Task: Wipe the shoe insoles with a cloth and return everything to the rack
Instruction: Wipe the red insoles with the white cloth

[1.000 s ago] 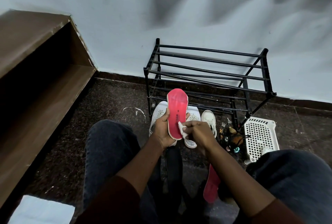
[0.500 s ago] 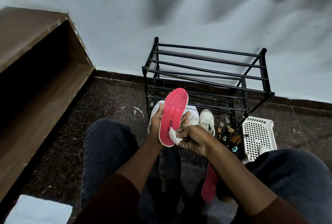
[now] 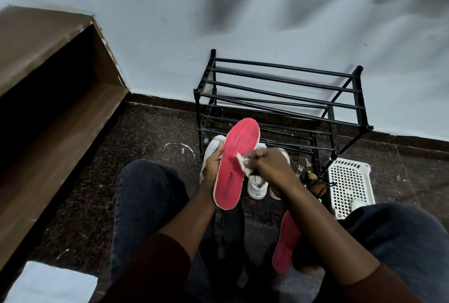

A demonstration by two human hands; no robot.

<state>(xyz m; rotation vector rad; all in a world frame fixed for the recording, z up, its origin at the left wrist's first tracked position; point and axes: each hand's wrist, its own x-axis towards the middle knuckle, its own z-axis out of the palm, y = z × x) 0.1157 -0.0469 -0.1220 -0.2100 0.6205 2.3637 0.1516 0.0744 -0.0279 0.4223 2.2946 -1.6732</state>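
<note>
My left hand (image 3: 213,161) grips a red insole (image 3: 234,164) by its left edge, holding it tilted with the toe pointing up toward the rack. My right hand (image 3: 266,165) pinches a small white cloth (image 3: 243,163) against the insole's middle right side. A second red insole (image 3: 285,245) lies on the floor between my knees. White sneakers (image 3: 257,187) sit on the floor behind the insole, partly hidden by my hands. The black metal shoe rack (image 3: 286,98) stands against the wall with bare shelves.
A white perforated plastic basket (image 3: 347,183) sits right of the rack, with small dark items (image 3: 315,183) beside it. A brown wooden shelf unit (image 3: 48,98) runs along the left. A white folded cloth (image 3: 48,283) lies at the lower left. My knees flank the working space.
The insole has tilted further, toe toward the right, and dropped lower in my left hand. My right hand with the cloth moved up from near the heel toward the insole's middle.
</note>
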